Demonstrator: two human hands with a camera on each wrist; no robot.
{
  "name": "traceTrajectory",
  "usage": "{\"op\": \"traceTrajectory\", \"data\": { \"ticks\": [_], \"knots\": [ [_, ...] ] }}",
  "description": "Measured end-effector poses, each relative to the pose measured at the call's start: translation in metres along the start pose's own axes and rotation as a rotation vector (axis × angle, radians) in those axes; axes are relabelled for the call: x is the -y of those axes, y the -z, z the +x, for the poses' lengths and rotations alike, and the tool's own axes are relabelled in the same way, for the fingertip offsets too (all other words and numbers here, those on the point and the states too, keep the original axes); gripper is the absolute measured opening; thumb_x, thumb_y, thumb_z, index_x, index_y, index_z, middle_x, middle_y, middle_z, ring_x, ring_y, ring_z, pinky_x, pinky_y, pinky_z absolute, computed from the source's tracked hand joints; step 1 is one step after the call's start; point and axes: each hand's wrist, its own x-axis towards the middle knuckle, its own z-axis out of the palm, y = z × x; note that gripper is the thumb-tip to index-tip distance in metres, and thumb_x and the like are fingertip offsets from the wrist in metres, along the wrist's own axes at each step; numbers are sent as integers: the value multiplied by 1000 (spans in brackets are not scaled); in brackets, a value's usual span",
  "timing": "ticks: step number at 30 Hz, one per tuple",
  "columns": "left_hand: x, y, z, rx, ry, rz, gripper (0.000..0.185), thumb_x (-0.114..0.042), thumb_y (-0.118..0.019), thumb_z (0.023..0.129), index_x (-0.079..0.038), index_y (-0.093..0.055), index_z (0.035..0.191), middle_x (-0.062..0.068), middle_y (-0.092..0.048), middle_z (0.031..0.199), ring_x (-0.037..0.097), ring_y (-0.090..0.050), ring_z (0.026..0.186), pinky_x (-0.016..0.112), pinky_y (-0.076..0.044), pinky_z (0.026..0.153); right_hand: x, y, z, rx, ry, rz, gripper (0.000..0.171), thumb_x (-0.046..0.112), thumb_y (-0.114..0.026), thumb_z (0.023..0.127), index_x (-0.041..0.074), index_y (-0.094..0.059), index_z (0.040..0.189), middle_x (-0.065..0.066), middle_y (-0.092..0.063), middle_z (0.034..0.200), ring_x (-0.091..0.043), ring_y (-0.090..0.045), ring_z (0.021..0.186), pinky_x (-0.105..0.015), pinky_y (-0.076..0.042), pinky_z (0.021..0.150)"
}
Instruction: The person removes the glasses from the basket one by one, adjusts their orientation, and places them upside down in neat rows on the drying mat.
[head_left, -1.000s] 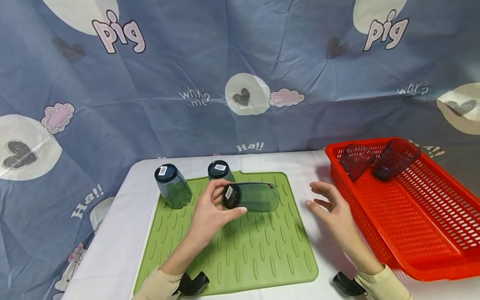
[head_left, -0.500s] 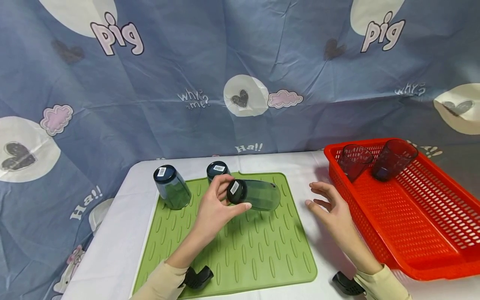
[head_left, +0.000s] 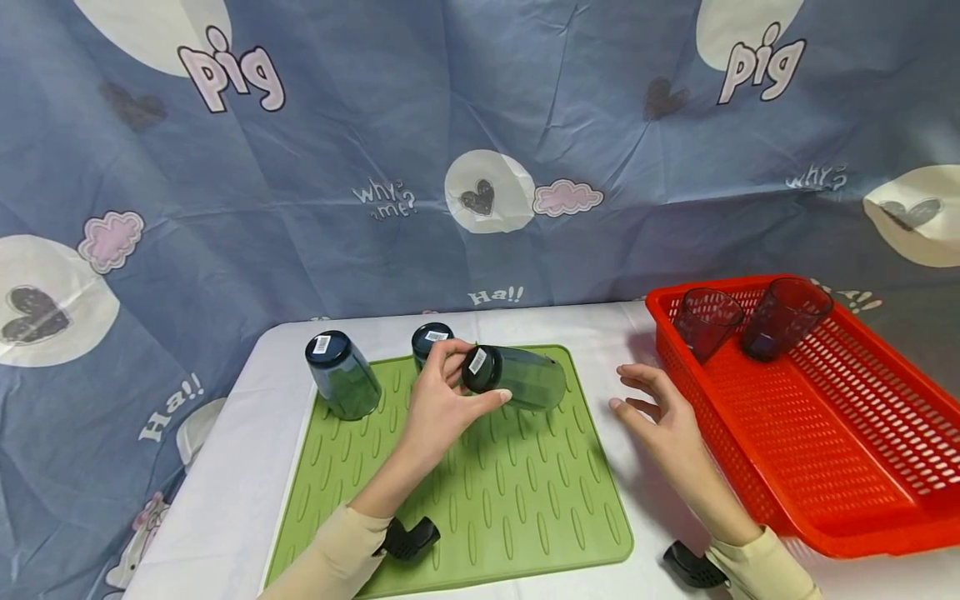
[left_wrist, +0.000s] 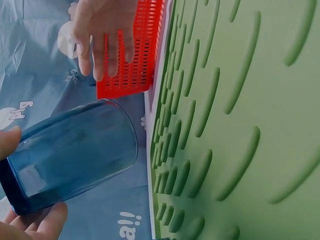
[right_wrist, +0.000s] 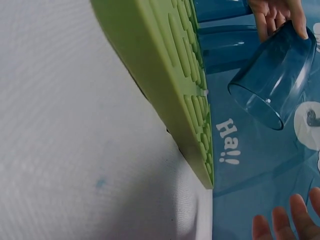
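Observation:
My left hand point(head_left: 442, 400) grips a blue translucent cup point(head_left: 517, 379) by its dark base and holds it on its side above the green ribbed mat point(head_left: 487, 492), mouth pointing right. The left wrist view shows that cup point(left_wrist: 70, 155) between thumb and fingers point(left_wrist: 47, 222). In the right wrist view the same cup point(right_wrist: 275, 77) hangs over the mat's point(right_wrist: 175, 65) far edge. My right hand point(head_left: 660, 412) hovers with spread fingers over the white table, between mat and red basket point(head_left: 840, 467), holding nothing. Two more blue cups stand upside down at the mat's back: one point(head_left: 341, 375) at the left corner, one point(head_left: 429, 342) behind my left hand.
The red slotted basket at the right holds two dark cups point(head_left: 708, 321) point(head_left: 783, 317) leaning at its far end. A blue printed cloth point(head_left: 480, 150) hangs behind the table. The white tabletop point(head_left: 217, 517) shows around the mat.
My left hand has carried the held cup a little farther back and to the right, tilting its base upward. My right hand has stayed where it was.

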Motion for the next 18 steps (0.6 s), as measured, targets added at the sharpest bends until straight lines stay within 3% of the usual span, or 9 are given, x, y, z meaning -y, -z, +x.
{"op": "traceTrajectory", "data": {
  "ticks": [3, 11, 18],
  "knots": [
    [-14, -3, -3, -4, 27, 2, 64, -3, -84, 75, -7, -47, 127, 11, -63, 124, 22, -62, 112, 36, -50, 97, 0, 0, 0, 2, 0, -3, 41, -3, -67, 90, -1, -54, 130, -7, -58, 127, -15, -54, 118, -29, -49, 95],
    [-11, -8, 4, 7, 12, 17, 63, -2, -85, 74, -4, -49, 125, 11, -66, 116, 22, -64, 106, 38, -51, 94, -3, 1, 1, 3, 3, 2, 41, -3, -67, 90, -2, -54, 129, -8, -58, 126, -15, -54, 118, -31, -49, 95],
    [18, -13, 18, 3, -5, -5, 66, -7, -88, 72, -10, -50, 126, 7, -65, 117, 19, -65, 106, 33, -50, 96, -3, 2, 1, 5, 5, -3, 41, -3, -67, 90, -1, -54, 129, -7, -58, 126, -16, -54, 118, -31, -49, 95]
  ]
}}
